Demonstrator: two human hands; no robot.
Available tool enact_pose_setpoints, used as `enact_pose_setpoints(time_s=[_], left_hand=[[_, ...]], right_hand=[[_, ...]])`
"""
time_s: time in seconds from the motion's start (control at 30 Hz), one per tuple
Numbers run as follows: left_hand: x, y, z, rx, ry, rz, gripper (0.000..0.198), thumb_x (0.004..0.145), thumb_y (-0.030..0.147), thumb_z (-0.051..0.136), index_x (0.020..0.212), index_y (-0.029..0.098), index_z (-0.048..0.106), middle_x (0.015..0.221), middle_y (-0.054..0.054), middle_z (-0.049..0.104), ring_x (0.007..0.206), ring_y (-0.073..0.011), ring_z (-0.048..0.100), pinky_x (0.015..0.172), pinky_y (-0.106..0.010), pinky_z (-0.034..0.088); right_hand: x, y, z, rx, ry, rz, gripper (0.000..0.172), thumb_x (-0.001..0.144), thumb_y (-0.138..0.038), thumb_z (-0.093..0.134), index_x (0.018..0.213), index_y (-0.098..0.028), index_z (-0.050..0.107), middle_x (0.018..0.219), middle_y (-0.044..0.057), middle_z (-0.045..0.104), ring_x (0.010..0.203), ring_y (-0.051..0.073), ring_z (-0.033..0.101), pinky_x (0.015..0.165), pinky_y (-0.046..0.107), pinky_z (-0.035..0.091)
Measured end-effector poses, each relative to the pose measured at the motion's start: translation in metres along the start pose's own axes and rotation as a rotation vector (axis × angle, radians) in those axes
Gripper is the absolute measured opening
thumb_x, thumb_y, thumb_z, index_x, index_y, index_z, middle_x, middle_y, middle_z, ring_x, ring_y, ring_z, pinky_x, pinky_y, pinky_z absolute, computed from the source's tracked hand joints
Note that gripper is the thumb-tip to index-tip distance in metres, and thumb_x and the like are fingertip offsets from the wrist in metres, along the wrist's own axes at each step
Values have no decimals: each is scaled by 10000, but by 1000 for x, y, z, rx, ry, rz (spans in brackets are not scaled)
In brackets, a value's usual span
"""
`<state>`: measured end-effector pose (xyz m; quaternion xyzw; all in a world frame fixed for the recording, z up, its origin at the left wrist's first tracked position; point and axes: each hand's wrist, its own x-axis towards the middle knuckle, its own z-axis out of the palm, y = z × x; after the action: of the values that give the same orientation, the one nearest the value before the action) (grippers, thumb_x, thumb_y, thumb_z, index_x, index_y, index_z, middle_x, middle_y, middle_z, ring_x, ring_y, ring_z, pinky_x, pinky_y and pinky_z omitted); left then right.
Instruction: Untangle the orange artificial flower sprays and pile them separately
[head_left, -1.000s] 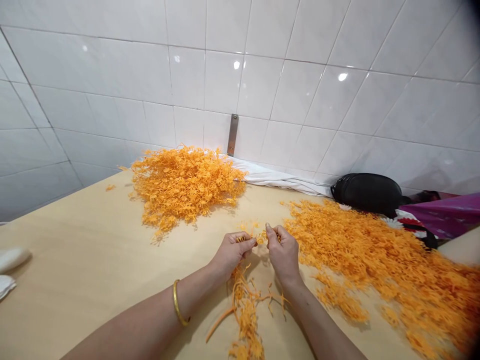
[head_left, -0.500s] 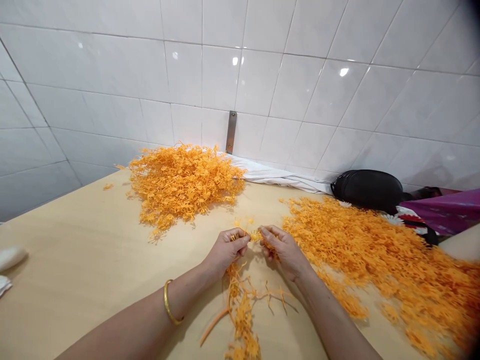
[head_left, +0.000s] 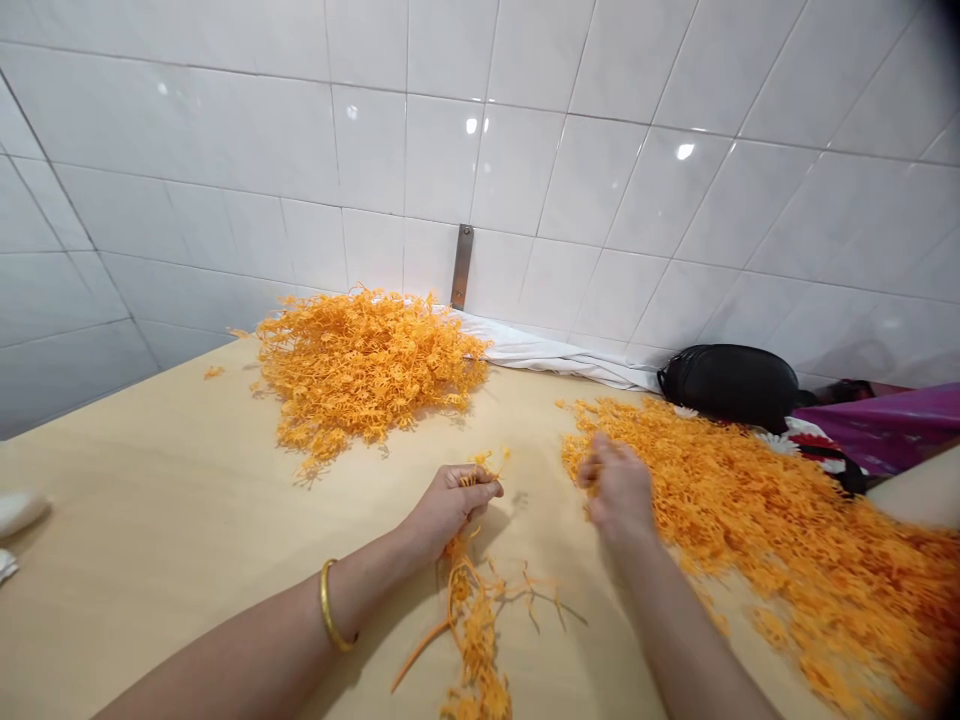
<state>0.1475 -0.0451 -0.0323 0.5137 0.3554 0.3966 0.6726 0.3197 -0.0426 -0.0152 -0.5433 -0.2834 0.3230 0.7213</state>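
Note:
My left hand (head_left: 450,505) is closed round a bunch of orange plastic sprigs (head_left: 472,620) that trails down towards me across the wooden table (head_left: 150,520). A gold bangle (head_left: 328,620) sits on that wrist. My right hand (head_left: 619,485) is over the near edge of the wide spread of loose orange pieces (head_left: 757,520) on the right; it is smeared by motion and its fingers do not show clearly. A second heap of orange pieces (head_left: 367,365) lies at the back left, apart from both hands.
A white tiled wall (head_left: 525,150) with a metal bracket (head_left: 462,265) runs behind the table. White cloth (head_left: 547,352) lies along the wall. A black bag (head_left: 731,382) and purple fabric (head_left: 892,420) are at the right. White items (head_left: 19,515) sit at the left edge.
My right hand has let go of the piece held between both hands and swung right to the orange spread. My left hand keeps its bunch in place.

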Motion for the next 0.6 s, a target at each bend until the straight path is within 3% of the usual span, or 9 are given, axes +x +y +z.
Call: enact_pose_setpoints(time_s=[0.03,0.07,0.2,0.37,0.47,0.6], left_hand=[[-1,1,-1,2,-5,-8,190,631,309,573,647,125,533,370,84,293,340,-26,184,357,-187,119],[-1,1,-1,5,-13,-14,204,632,325,574,658,128,531,375,85,292,342,-26,180,354,-184,120],[-2,3,-2,23,-48,-2,292,654,418,545,747,141,532,402,85,295,355,-27,175,352,-175,123],[-1,4,-4,38,-111,-16,315,707,426,486,808,133,545,384,90,259,351,-29,150,357,-183,111],[0,5,-6,30,-135,-37,298,709,404,496,806,128,550,381,90,257,346,-27,148,359,-186,103],[1,6,-6,34,-179,-50,295,700,396,516,802,123,560,374,93,253,339,-25,142,361,-190,96]], right_hand=[[7,-4,-6,41,94,-6,331,540,-384,648,587,-188,386,427,-97,381,346,44,349,335,170,253],[11,-8,-11,40,107,9,314,539,-365,647,596,-186,395,439,-91,404,352,46,373,335,168,260],[6,-10,-14,-53,-180,92,244,545,-279,631,705,-167,485,601,-21,564,377,36,416,349,163,253],[-7,-5,-5,-56,-505,250,315,533,-291,659,798,-149,565,543,-47,494,374,17,376,373,162,234],[-10,-4,-4,-76,-593,313,308,571,-377,643,760,-144,578,536,-51,451,380,18,372,378,167,228],[-16,-2,-3,-214,-699,281,333,618,-439,602,794,-156,583,526,-53,433,381,26,345,372,173,203]])
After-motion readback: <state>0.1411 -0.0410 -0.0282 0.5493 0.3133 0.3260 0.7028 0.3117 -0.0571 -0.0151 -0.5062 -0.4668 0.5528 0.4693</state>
